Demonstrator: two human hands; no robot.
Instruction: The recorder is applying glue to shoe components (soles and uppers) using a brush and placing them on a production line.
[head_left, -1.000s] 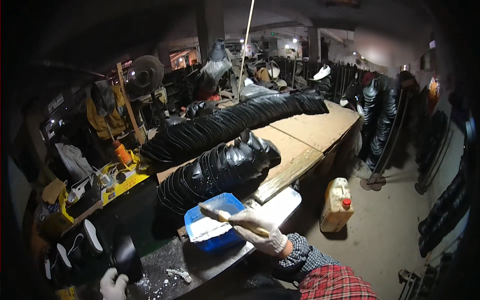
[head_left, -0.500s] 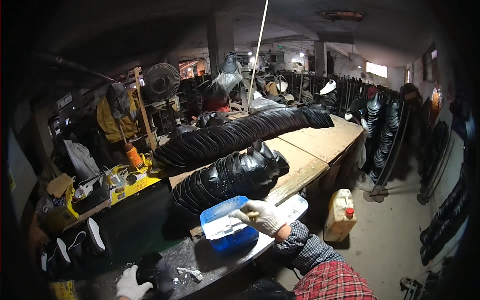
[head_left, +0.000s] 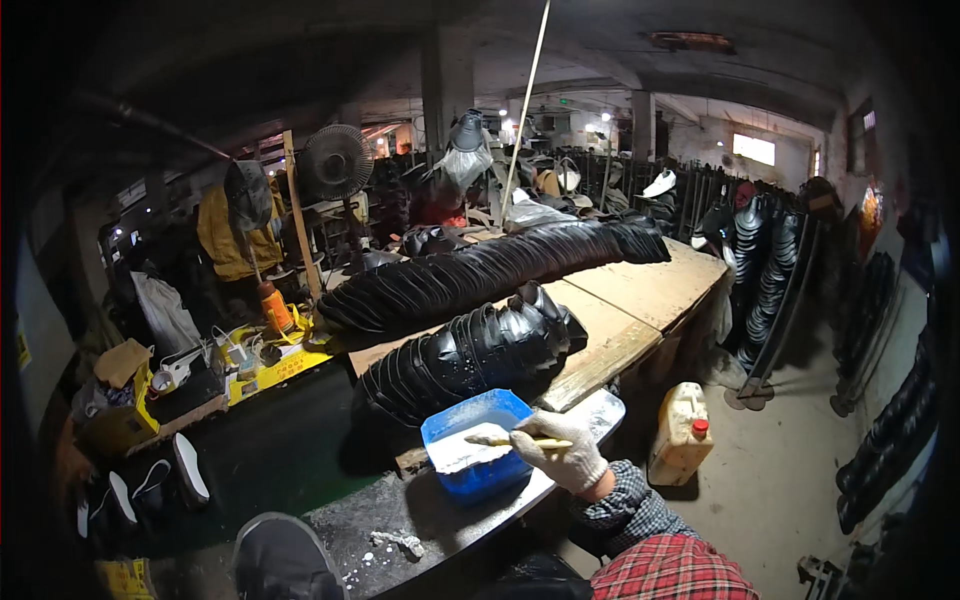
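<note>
My right hand (head_left: 560, 455), in a white knit glove with a plaid sleeve behind it, is shut on a thin brush (head_left: 505, 440). The brush tip lies over the white paste (head_left: 455, 455) inside a blue plastic tub (head_left: 480, 412). The tub sits on a dark, stained work surface (head_left: 400, 510). A rounded black shoe piece (head_left: 280, 555) shows at the lower edge to the left. My left hand does not show in the picture.
Two long rows of stacked black rubber pieces (head_left: 470, 350) (head_left: 480, 275) lie on a wooden table (head_left: 640, 290) behind the tub. A pale jerrycan with a red cap (head_left: 680, 435) stands on the floor at right. A fan (head_left: 335, 160) and lamp (head_left: 468, 140) stand behind. White crumbs (head_left: 400, 543) dot the work surface.
My gloved left hand, seen earlier at the lower left with a black piece, has dropped out of the picture. My right hand keeps the brush over the blue tub.
</note>
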